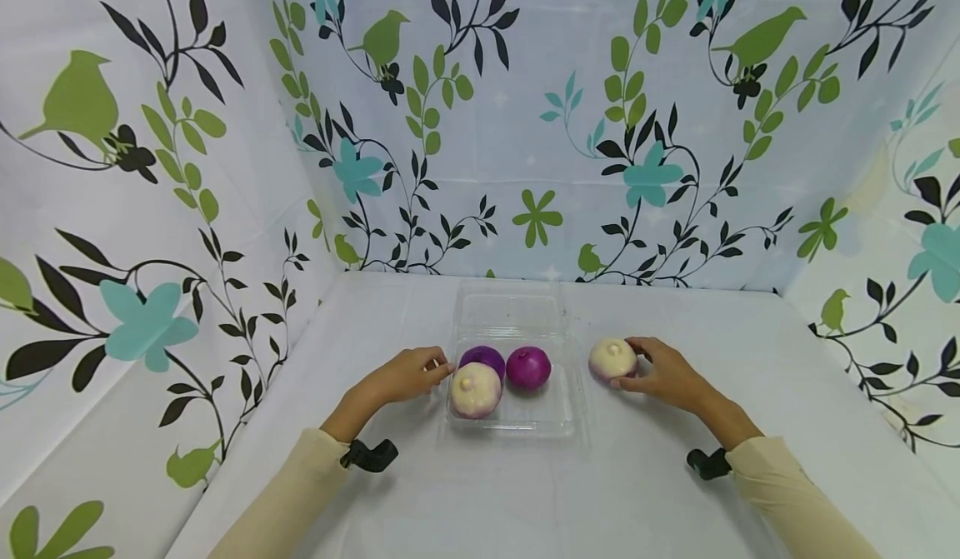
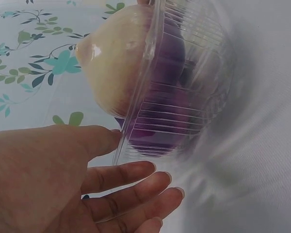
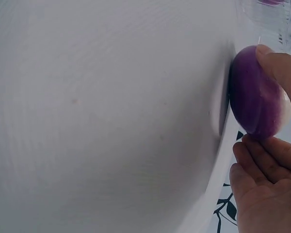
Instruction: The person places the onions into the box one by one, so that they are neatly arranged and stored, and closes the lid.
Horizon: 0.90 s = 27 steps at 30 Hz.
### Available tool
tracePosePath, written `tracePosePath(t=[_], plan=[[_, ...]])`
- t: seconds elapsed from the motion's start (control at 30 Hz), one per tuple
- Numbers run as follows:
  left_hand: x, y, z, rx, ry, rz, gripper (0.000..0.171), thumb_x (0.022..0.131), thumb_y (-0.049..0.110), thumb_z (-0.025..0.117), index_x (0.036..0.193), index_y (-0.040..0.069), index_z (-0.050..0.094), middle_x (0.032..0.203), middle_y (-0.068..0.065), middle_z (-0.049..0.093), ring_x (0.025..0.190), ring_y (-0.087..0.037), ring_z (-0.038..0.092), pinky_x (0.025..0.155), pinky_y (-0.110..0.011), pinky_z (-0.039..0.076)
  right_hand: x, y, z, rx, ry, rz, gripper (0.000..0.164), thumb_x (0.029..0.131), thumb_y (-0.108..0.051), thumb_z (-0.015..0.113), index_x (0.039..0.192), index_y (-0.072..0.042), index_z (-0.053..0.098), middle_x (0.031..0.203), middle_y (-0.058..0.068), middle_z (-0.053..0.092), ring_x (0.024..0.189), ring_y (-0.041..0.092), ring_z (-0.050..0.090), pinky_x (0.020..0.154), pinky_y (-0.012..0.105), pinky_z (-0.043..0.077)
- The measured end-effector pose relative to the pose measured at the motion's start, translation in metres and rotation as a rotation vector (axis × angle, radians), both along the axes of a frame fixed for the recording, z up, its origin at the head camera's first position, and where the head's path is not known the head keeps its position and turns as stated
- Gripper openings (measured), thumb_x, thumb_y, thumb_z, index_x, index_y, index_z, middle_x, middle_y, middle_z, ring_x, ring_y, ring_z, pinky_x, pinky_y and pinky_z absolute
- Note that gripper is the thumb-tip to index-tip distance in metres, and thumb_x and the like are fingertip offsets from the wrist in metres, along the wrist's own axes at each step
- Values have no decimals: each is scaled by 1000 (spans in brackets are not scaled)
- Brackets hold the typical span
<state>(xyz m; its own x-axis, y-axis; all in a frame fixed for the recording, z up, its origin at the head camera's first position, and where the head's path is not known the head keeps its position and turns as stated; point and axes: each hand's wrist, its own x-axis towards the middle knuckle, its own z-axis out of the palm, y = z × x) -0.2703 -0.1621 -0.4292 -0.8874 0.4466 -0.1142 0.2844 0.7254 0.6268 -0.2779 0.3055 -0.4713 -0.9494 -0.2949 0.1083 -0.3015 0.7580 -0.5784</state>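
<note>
My right hand [image 1: 667, 373] holds a turnip [image 1: 611, 357], cream on top and purple below, on the table to the right of a clear plastic container [image 1: 558, 413]. In the right wrist view the thumb [image 3: 281, 65] lies on one side of the purple part, with fingertips at the opposite side. The container, its lid folded back, holds another cream-topped turnip [image 1: 476, 391] at the front left and two round purple vegetables, one dark [image 1: 483, 357] and one magenta [image 1: 528, 368]. At its left wall, my left hand [image 2: 87, 174] has its thumb tip at the rim and its fingers loosely extended.
A white cloth covers the table [image 1: 525, 501]. Behind it hangs a curtain [image 1: 495, 126] printed with birds, leaves and flowers, and similar printed cloth [image 1: 247, 151] encloses the sides. The container's clear lid [image 1: 510, 305] lies toward the back.
</note>
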Motion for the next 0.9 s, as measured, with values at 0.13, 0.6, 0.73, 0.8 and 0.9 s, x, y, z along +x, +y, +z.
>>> tracePosePath(t=[0.13,0.6,0.73,0.8,0.9], plan=[[1,0,1,7,0,-4,29,110,34,57,116,7,68,105,-12,72,79,-18,68,73,-35,55,1,-1,-1,-11,-2,-8,90,87,-44,87,148,9,48,149,31,54,137,52,52,110,65,45],[1,0,1,5,-6,-1,29,110,32,57,117,7,68,107,-14,73,81,-22,70,74,-36,55,1,0,-4,-11,-2,-21,89,88,-46,86,148,8,49,148,30,54,136,53,52,109,65,46],[1,-1,1,4,-13,2,28,110,32,57,116,7,68,108,-14,73,80,-21,69,74,-35,55,0,-1,-2,1,-7,-37,91,88,-48,85,149,8,48,149,31,53,136,54,52,108,65,46],[1,-1,1,6,-16,4,27,110,31,57,116,7,68,109,-14,72,80,-21,69,74,-35,55,1,-1,1,7,-10,-44,93,88,-51,84,149,8,47,150,31,53,137,54,51,109,65,46],[1,-1,1,5,-17,8,27,111,31,56,116,8,68,109,-14,72,81,-21,69,75,-36,56,2,-2,7,-6,-17,-50,92,88,-50,84,150,7,47,151,30,52,140,53,50,110,63,45]])
